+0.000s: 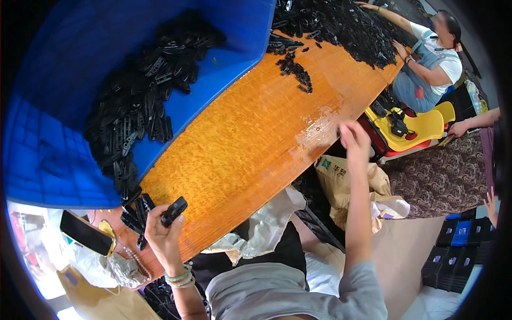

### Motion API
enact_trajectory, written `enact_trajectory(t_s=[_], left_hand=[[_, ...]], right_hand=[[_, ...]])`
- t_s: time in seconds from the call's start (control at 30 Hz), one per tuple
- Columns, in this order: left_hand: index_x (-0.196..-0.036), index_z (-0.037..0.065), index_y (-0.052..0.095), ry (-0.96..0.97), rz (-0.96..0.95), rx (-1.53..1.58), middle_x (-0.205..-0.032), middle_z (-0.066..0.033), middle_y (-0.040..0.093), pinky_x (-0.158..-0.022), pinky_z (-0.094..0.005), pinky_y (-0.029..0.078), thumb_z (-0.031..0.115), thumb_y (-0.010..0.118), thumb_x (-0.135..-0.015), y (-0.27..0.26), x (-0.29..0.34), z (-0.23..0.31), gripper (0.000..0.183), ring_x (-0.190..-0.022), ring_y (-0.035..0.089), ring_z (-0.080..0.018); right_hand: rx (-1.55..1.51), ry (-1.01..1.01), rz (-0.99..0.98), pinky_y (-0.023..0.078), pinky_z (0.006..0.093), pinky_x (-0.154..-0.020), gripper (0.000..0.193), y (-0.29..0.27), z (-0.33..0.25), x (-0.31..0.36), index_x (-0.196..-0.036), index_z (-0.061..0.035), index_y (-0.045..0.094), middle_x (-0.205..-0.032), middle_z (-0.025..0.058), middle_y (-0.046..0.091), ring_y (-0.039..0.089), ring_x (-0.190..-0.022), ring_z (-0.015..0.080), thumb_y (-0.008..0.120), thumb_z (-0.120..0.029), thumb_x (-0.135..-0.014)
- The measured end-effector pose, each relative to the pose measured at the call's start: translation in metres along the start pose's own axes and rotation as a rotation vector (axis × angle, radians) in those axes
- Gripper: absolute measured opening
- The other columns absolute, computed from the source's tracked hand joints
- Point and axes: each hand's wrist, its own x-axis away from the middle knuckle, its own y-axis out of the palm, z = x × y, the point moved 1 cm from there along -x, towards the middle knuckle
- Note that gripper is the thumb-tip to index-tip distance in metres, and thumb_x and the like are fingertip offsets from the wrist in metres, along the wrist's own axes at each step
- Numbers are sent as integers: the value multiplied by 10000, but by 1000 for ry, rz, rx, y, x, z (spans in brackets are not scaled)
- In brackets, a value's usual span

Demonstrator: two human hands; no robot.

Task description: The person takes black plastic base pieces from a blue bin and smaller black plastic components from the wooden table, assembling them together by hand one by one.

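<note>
Your bench bore, at its far end, a black heap seemingly left to handle, while your left hand pinched one black piece and your right hand was unreadable.

One handheld piece, one bin, one table.

Passage across mid table; blue bin blocks left.

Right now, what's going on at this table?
The person's left hand holds a black piece over the wooden table. The right hand is raised near the table's edge; whether it holds anything is unclear. Black parts lie heaped in the blue container. At the far end, a co-worker has both hands at another black heap.
</note>
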Motion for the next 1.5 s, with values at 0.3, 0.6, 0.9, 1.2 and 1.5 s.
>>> enact_trajectory(t_s=[0.3,0.6,0.9,1.2,1.5], left_hand=[[-1018,-20,559,-178,-256,278,-879,-44,607,-564,-176,427,-127,633,-714,27,-2,-6,330,-692,546,-69],[-1002,-47,556,-215,-432,321,-881,-73,576,-556,-200,438,-110,582,-742,76,27,15,269,-658,531,-88],[-1002,-30,547,-225,-558,335,-908,-48,585,-662,-209,485,-97,642,-744,79,45,13,283,-785,569,-82],[-984,-50,550,-153,-568,224,-904,-98,610,-718,-251,521,-122,656,-715,70,47,17,298,-814,609,-136],[-977,-40,553,-365,-555,474,-869,-63,614,-654,-227,512,-40,653,-766,63,43,12,234,-756,608,-107]], right_hand=[[-544,894,-233,443,218,-526,151,-98,132,228,-901,13,625,-793,54,601,563,-653,122,590,-128,-857],[-488,132,-217,513,258,-560,102,30,-51,147,-922,70,585,-841,112,552,591,-646,161,516,28,-859],[-641,85,-247,470,238,-563,86,56,-59,163,-900,64,584,-867,120,555,562,-663,134,558,11,-837],[-76,-181,-336,387,206,-530,147,86,-95,176,-874,8,657,-780,70,563,509,-633,95,653,56,-735],[130,-352,-318,416,251,-584,154,94,-88,173,-862,-11,651,-808,78,572,536,-660,187,679,8,-711]])
